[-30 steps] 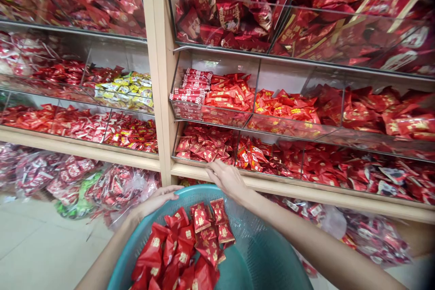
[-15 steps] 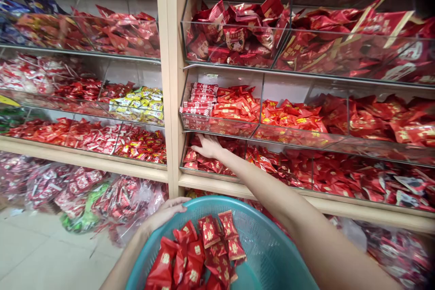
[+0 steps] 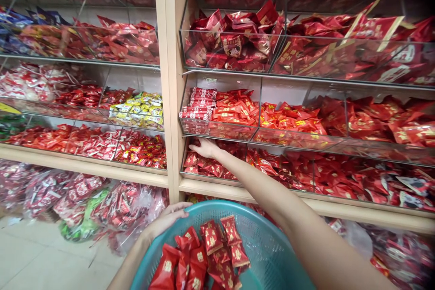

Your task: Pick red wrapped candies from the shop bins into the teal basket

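Note:
My left hand grips the left rim of a teal plastic basket, its fingers over the edge. Inside the basket lie several red wrapped candies with gold print, some in larger smooth packets and some in small ridged-edge ones. My right hand is stretched out into the leftmost compartment of the bottom right shelf, over small dark-red wrapped candies. Its visible fingers are extended and apart; the upper shelf's edge is just above them, and no candy shows in its grasp.
Clear-fronted bins of red packets rise above my right hand. A wooden upright divides the shelving. Yellow-wrapped candies fill a left bin. Plastic bags of candy rest below the left shelves, beside the tiled floor.
My right hand has shifted slightly left within the same compartment. The view has tilted a little, so the shelves sit lower in the picture. My left hand stays on the basket rim.

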A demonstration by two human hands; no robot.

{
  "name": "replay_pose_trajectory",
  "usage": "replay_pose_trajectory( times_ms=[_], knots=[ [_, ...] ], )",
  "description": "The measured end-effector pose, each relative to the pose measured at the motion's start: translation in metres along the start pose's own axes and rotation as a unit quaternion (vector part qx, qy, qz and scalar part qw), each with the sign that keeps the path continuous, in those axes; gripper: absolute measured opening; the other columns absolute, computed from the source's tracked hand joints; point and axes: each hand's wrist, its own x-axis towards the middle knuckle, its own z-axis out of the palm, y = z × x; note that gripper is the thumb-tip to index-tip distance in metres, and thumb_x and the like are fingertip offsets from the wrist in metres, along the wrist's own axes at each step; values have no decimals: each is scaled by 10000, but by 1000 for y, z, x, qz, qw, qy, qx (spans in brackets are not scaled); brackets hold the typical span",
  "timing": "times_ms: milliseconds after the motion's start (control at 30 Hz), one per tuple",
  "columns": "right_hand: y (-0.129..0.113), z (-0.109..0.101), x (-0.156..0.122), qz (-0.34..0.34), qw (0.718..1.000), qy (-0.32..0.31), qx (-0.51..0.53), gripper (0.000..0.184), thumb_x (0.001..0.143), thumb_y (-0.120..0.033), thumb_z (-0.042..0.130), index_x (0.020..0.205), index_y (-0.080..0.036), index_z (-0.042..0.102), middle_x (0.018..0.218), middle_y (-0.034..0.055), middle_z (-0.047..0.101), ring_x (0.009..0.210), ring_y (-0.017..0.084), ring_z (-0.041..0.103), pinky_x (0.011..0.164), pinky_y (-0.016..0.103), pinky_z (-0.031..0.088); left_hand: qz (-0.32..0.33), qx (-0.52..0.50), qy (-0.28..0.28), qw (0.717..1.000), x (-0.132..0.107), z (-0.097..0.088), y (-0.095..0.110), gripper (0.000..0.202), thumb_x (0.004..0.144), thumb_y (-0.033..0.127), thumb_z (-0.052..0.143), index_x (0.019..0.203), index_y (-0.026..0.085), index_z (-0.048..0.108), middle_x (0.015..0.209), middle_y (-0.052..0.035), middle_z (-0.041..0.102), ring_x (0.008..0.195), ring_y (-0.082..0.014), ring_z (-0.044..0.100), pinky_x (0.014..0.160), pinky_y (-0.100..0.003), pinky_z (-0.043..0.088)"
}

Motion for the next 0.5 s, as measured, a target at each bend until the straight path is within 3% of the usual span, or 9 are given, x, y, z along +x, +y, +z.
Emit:
replay_pose_trajectory(
  times_ms=[267, 400, 500],
  knots=[
    [-10, -1, -30, -16, 989, 50, -137, 373, 836, -449, 445, 1036, -150, 544, 1119, 132, 525, 1048, 245, 462, 895, 372, 336, 16, -18, 1, 1000, -3, 2, 0, 459, 653, 340, 599, 1099, 230, 618, 1031, -54, 679, 974, -299, 577, 870, -384, 428],
    [-13, -3, -39, -63, 966, 80, -236, 213, 882, -253, 384, 967, -140, 543, 1145, 132, 506, 1025, 231, 461, 900, 360, 334, 13, -23, 3, 1000, -4, 3, 2, 447, 650, 333, 607, 1087, 239, 625, 1015, -52, 683, 968, -303, 582, 871, -398, 430],
    [-15, -7, -40, -85, 952, 67, -287, 284, 891, -108, 266, 1031, -150, 509, 1126, 137, 526, 997, 213, 486, 880, 352, 355, 18, -21, 4, 1000, -4, 3, 2, 428, 649, 332, 612, 1067, 241, 636, 1023, -47, 682, 978, -299, 581, 872, -389, 429]
  ],
)
